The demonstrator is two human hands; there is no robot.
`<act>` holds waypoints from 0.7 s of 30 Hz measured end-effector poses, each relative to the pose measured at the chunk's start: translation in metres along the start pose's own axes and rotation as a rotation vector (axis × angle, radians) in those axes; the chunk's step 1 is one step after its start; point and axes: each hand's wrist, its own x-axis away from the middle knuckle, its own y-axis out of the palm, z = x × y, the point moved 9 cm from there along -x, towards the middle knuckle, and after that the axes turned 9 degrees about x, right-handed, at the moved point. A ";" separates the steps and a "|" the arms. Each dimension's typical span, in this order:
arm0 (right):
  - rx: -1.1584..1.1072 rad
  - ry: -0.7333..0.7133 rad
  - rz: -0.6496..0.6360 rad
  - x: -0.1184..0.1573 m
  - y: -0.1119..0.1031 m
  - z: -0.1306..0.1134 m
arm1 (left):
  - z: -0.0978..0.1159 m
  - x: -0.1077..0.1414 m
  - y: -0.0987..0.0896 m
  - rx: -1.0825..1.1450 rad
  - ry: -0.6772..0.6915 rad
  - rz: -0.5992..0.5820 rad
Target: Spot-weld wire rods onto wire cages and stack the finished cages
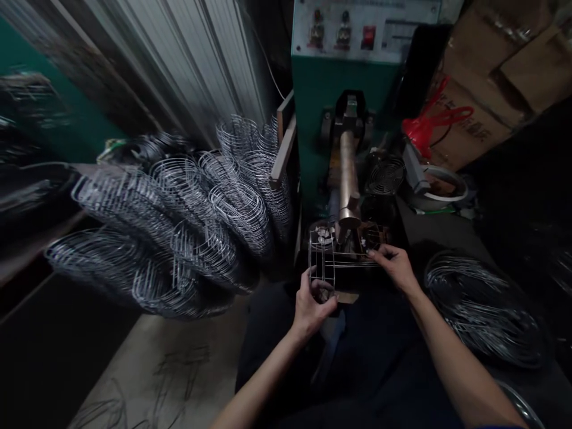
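Observation:
My left hand [313,304] has its thumb and fingers curled round the lower end of a small wire frame [322,256]. The frame stands up from that hand, just below the metal arm [348,179] of a green machine. Pinched in my right hand [394,265] are the right ends of a few thin wires [351,262]. These wires run left to the frame; whether they touch it cannot be made out.
Stacks of bent wire frames [241,214] fill the left side. Wire coils [482,304] lie at the right. The green machine [348,77] stands ahead, with a red object [420,134], a white-rimmed bowl [447,185] and cardboard boxes [487,89] to its right.

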 end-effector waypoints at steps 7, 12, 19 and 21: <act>0.011 -0.005 -0.004 -0.007 -0.001 -0.001 | 0.001 -0.008 0.005 -0.004 0.016 -0.027; 0.014 0.002 0.016 -0.011 -0.006 0.001 | 0.003 -0.015 0.010 0.000 0.025 -0.036; 0.037 -0.007 0.045 -0.018 -0.011 -0.001 | 0.013 -0.023 0.014 -0.077 0.058 -0.031; 0.041 -0.003 0.048 -0.020 -0.012 -0.001 | 0.015 -0.024 0.014 -0.086 0.062 -0.029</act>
